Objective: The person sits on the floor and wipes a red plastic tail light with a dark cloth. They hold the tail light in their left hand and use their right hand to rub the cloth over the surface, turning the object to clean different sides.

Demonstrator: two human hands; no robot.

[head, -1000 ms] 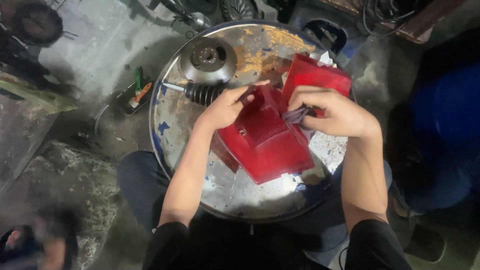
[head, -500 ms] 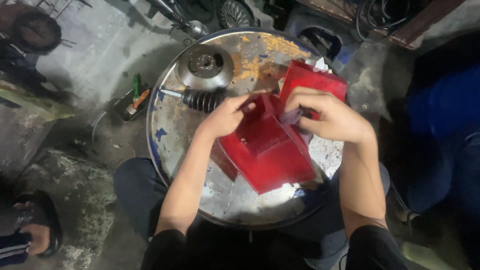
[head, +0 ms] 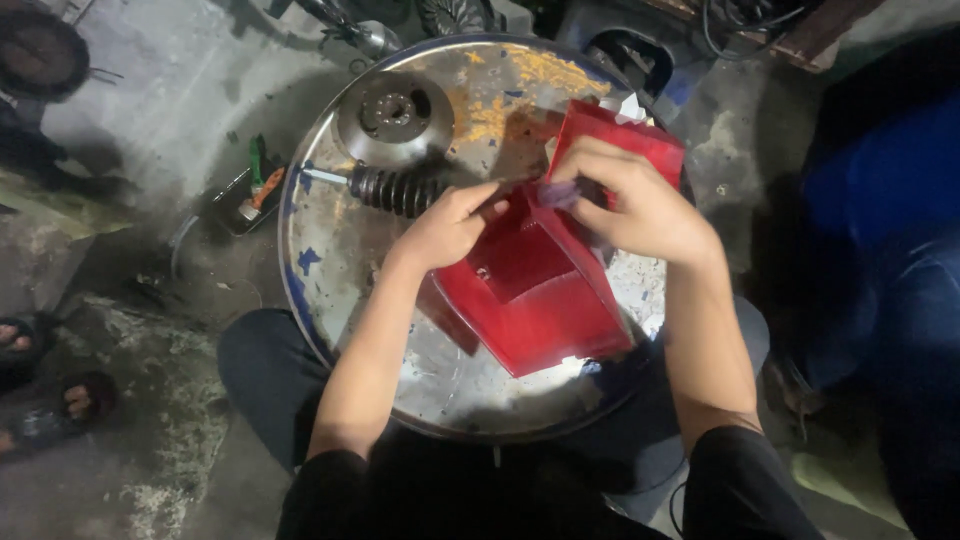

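To your far left on the floor, a small tray of tools [head: 248, 192] sits well apart from the work. On the round metal worktop [head: 330, 290], a black coil spring [head: 395, 190] lies just beside your left hand [head: 445, 228], with a brake disc [head: 395, 118] behind it; an elbow nudge could roll the spring off the rim. Your left hand pinches the upper edge of the red plastic cover [head: 535, 300], which rests tilted on the worktop's middle. Your right hand [head: 640, 210] is closed on the same edge around a small dark item [head: 555, 193], too blurred to identify. Thin plastic like this may crack if you twist both grips against each other. A second red piece [head: 620, 140] behind could get shoved off the back edge.
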